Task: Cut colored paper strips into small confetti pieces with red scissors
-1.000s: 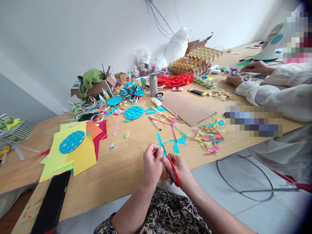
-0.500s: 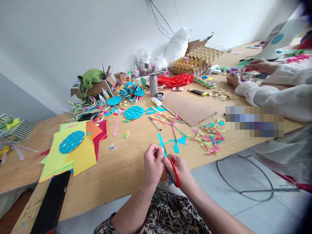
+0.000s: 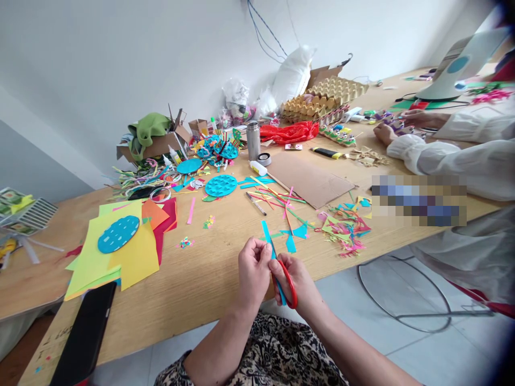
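Observation:
Between finger and thumb, my left hand (image 3: 254, 266) pinches a narrow blue paper strip (image 3: 265, 232) near the table's front edge. My right hand (image 3: 295, 281) is closed round red-handled scissors (image 3: 290, 284), right beside my left hand. The scissors' blades lie along the strip, and the strip's lower part runs down past my right fingers. Just beyond my hands are blue paper pieces (image 3: 291, 244), thin coloured strips (image 3: 277, 198) and a pen (image 3: 256, 204).
Coloured sheets with a blue disc (image 3: 118, 234) and a black phone (image 3: 82, 335) lie left. Brown cardboard (image 3: 311, 179), paper scraps (image 3: 341, 228) and a metal bottle (image 3: 253, 140) stand or lie beyond. At right, another person's hands (image 3: 385, 134) are over small items.
My hands, the strip and the scissors have barely moved. The other person's far hand has shifted slightly, showing more of the small purple and white items.

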`<state>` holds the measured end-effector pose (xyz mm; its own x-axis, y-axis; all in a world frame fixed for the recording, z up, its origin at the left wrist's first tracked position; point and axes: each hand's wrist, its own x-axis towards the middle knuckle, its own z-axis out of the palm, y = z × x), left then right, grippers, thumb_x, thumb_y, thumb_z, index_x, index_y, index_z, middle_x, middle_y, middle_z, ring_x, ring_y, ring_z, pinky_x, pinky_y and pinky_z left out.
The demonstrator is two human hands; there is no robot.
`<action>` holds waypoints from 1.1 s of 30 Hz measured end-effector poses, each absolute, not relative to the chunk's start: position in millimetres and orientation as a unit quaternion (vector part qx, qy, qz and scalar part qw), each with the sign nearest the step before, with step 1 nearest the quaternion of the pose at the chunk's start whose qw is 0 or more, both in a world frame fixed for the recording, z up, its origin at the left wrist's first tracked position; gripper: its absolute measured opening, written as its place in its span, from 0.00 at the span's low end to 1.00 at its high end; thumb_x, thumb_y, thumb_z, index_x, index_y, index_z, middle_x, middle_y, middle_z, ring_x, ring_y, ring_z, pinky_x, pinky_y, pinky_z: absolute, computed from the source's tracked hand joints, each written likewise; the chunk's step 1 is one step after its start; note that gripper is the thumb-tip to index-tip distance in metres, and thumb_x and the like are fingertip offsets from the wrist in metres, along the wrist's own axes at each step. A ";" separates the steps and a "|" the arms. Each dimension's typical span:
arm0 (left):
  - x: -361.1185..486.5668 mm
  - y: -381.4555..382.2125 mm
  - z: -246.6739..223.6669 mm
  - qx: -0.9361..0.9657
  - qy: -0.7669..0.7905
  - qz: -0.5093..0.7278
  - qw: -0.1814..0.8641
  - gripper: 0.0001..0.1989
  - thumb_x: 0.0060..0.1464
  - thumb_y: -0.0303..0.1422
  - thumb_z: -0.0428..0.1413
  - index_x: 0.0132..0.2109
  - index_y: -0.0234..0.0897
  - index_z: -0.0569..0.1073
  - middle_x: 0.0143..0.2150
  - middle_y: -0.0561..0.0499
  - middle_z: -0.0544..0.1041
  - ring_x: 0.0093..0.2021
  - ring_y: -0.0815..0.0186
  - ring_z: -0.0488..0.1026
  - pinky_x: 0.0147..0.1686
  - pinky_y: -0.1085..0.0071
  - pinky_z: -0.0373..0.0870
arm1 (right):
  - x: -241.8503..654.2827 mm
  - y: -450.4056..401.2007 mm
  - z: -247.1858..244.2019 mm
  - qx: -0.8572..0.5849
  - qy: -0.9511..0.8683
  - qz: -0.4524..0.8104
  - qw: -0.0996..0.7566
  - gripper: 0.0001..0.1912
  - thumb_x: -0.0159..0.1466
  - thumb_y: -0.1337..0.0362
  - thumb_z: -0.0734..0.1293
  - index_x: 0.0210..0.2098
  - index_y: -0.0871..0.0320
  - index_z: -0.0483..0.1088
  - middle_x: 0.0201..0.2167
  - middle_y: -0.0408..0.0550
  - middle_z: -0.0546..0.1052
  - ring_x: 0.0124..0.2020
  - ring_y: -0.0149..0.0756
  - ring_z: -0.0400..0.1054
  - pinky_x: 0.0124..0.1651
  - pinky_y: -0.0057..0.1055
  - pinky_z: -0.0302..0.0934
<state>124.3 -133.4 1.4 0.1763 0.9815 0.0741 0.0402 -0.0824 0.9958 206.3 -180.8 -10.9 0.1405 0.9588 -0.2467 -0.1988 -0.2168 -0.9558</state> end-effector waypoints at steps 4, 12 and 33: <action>124.5 -132.9 1.2 0.564 0.443 0.467 0.517 0.09 0.53 0.34 0.53 0.28 0.36 0.65 0.23 0.56 0.65 0.25 0.72 0.64 0.26 0.77 0.61 | 205.8 -180.4 -12.0 -0.562 -0.346 0.546 0.517 0.22 0.54 0.45 0.66 0.22 0.55 0.54 0.08 0.35 0.64 0.07 0.28 0.59 0.10 0.22 0.49; 118.8 -121.9 0.9 0.471 0.439 0.477 0.598 0.09 0.49 0.35 0.56 0.27 0.34 0.67 0.19 0.56 0.66 0.20 0.73 0.63 0.21 0.77 0.61 | 240.9 -178.9 5.6 -0.550 -0.313 0.386 0.671 0.24 0.60 0.45 0.59 0.20 0.58 0.62 0.14 0.42 0.68 0.17 0.28 0.63 0.22 0.26 0.58; 111.8 -116.1 4.6 0.404 0.443 0.510 0.617 0.09 0.44 0.34 0.59 0.29 0.33 0.70 0.25 0.50 0.76 0.20 0.74 0.66 0.25 0.76 0.64 | 228.0 -174.4 -1.2 -0.509 -0.315 0.588 0.544 0.16 0.45 0.64 0.74 0.26 0.58 0.62 0.21 0.38 0.68 0.21 0.26 0.59 0.26 0.25 0.53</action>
